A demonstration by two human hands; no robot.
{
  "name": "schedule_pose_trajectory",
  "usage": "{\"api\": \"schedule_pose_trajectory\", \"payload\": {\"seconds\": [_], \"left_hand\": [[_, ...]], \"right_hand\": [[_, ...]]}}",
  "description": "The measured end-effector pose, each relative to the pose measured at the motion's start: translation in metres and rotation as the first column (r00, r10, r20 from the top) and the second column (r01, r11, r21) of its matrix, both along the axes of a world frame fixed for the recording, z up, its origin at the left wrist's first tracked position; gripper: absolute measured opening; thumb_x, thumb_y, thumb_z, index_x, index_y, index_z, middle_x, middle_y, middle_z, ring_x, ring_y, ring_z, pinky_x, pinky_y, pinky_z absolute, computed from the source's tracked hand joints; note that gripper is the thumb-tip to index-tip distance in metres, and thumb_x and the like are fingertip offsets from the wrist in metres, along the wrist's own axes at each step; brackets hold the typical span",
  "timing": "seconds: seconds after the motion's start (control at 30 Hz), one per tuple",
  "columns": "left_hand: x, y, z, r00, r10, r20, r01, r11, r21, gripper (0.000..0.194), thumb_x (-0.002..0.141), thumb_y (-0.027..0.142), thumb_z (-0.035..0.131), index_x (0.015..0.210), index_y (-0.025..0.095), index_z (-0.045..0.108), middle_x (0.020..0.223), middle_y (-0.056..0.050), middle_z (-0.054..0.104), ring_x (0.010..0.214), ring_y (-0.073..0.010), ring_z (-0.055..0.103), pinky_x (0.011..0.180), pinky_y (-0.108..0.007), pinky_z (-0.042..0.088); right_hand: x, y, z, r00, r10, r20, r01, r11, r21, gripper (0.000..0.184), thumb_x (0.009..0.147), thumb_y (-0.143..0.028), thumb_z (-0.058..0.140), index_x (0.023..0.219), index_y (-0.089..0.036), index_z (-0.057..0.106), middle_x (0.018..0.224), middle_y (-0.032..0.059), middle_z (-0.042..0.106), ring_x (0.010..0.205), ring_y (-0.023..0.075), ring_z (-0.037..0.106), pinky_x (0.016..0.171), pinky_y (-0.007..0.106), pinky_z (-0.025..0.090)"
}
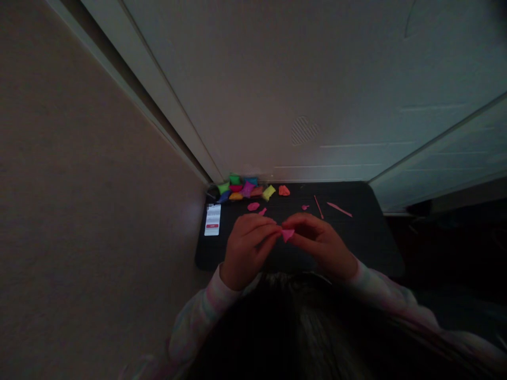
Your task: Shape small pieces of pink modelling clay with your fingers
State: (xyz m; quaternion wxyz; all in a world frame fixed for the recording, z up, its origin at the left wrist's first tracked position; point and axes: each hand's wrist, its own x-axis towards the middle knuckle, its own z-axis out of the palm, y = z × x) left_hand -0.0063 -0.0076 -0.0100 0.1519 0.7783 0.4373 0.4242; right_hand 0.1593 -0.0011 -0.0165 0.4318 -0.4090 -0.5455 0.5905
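Between the fingertips of both hands is a small piece of pink modelling clay, held above the dark table. My left hand pinches its left side, and my right hand pinches it from the right. Just beyond my left hand lie a flat pink clay piece and a smaller pink clay scrap. Past my right hand rest a little pink clay piece with a thin tail, a thin pink stick and a pink pointed modelling tool.
Several colourful clay packets are heaped at the table's back left, with a yellow packet beside them. An orange crumpled lump lies at the back. A phone with a lit screen sits at the left edge. A white panel rises behind.
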Motion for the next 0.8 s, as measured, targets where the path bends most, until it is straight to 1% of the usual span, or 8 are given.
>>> {"api": "schedule_pose_trajectory", "payload": {"seconds": [0.07,0.13,0.23,0.33,0.47,0.6,0.7,0.8], "left_hand": [[-0.0007,0.0004,0.0004,0.999,-0.004,-0.033,0.005,1.000,0.024,0.009,0.078,0.019,0.057,0.082,0.018,0.065,0.082,-0.005,0.067,0.080,-0.0163,0.059,0.073,-0.032,0.048],[-0.0011,0.0008,0.0009,0.998,-0.003,-0.067,0.007,0.999,0.054,0.008,0.078,0.018,0.057,0.082,0.018,0.064,0.082,-0.005,0.067,0.080,-0.0164,0.058,0.072,-0.031,0.047],[-0.0011,0.0013,0.0016,0.993,-0.004,-0.120,0.015,0.996,0.088,0.007,0.077,0.016,0.057,0.082,0.016,0.063,0.081,-0.005,0.067,0.080,-0.0167,0.058,0.072,-0.032,0.048],[-0.0003,0.0017,0.0016,0.990,-0.007,-0.141,0.023,0.993,0.118,0.009,0.077,0.016,0.058,0.084,0.015,0.063,0.081,-0.006,0.067,0.080,-0.0169,0.057,0.073,-0.032,0.048],[0.0003,0.0019,0.0009,0.990,-0.029,-0.135,0.046,0.991,0.124,0.013,0.078,0.017,0.057,0.089,0.018,0.064,0.081,-0.004,0.067,0.082,-0.0163,0.057,0.075,-0.033,0.048],[-0.0003,0.0015,0.0007,0.995,-0.041,-0.091,0.053,0.990,0.128,0.011,0.078,0.017,0.058,0.085,0.020,0.065,0.081,-0.003,0.067,0.082,-0.0156,0.057,0.076,-0.032,0.049],[-0.0010,0.0015,0.0007,0.995,-0.056,-0.084,0.067,0.989,0.131,0.009,0.077,0.015,0.060,0.083,0.019,0.065,0.080,-0.003,0.067,0.082,-0.0154,0.057,0.076,-0.032,0.049],[-0.0010,0.0019,0.0006,0.993,-0.062,-0.096,0.075,0.988,0.135,0.008,0.076,0.015,0.061,0.083,0.018,0.064,0.079,-0.003,0.067,0.081,-0.0156,0.058,0.076,-0.032,0.049]], "right_hand": [[0.0034,0.0011,0.0028,0.994,0.007,0.113,-0.024,0.988,0.150,0.009,0.075,-0.025,0.062,0.083,-0.023,0.064,0.080,0.0018,0.063,0.077,0.0155,0.058,0.071,0.030,0.047],[0.0065,0.0024,0.0050,0.976,-0.005,0.218,-0.056,0.961,0.272,0.009,0.076,-0.022,0.060,0.083,-0.023,0.065,0.081,0.0027,0.063,0.079,0.0164,0.058,0.074,0.031,0.046],[0.0085,0.0037,0.0063,0.954,-0.029,0.298,-0.082,0.933,0.352,0.008,0.077,-0.020,0.059,0.083,-0.023,0.064,0.081,0.0030,0.063,0.079,0.0168,0.058,0.075,0.031,0.046],[0.0076,0.0037,0.0054,0.953,-0.043,0.299,-0.058,0.945,0.321,0.005,0.076,-0.022,0.060,0.081,-0.022,0.062,0.078,0.0025,0.062,0.076,0.0167,0.057,0.072,0.030,0.046],[0.0056,0.0029,0.0041,0.972,-0.005,0.236,-0.033,0.987,0.158,0.007,0.075,-0.027,0.061,0.076,-0.020,0.059,0.072,0.0006,0.060,0.070,0.0152,0.056,0.066,0.028,0.046],[0.0045,0.0026,0.0041,0.990,0.053,0.134,-0.059,0.997,0.040,0.010,0.073,-0.029,0.063,0.075,-0.020,0.057,0.069,-0.0006,0.061,0.068,0.0142,0.057,0.065,0.027,0.046],[0.0054,0.0030,0.0047,0.985,0.059,0.160,-0.070,0.996,0.060,0.009,0.074,-0.028,0.062,0.076,-0.020,0.059,0.069,-0.0005,0.061,0.067,0.0142,0.057,0.064,0.027,0.045],[0.0087,0.0046,0.0075,0.967,0.061,0.247,-0.099,0.985,0.144,0.007,0.075,-0.026,0.061,0.073,-0.020,0.061,0.071,0.0004,0.061,0.069,0.0146,0.057,0.064,0.027,0.044]]}}
